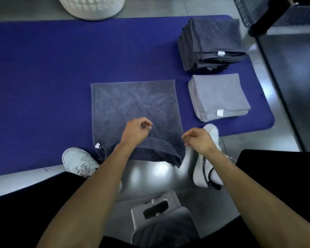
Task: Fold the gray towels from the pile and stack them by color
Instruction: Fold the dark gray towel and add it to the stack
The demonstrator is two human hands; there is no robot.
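A dark gray towel [136, 102] lies spread flat on the purple mat [43, 77], and its near edge droops over the mat's front edge. My left hand [135, 131] hovers over the towel's near middle with its fingers loosely curled and nothing in them. My right hand [198, 138] is at the towel's near right edge with curled fingertips touching the hem; whether it pinches the cloth I cannot tell. To the right stand a tall stack of folded dark gray towels [213, 42] and, nearer, a low stack of folded light gray towels [218, 95].
A white laundry basket [91, 6] stands beyond the mat's far edge. My white shoes [77, 161] [207, 158] rest at the mat's front edge. A dark mesh crate [276, 9] and a dark cabinet [293, 77] stand at the right.
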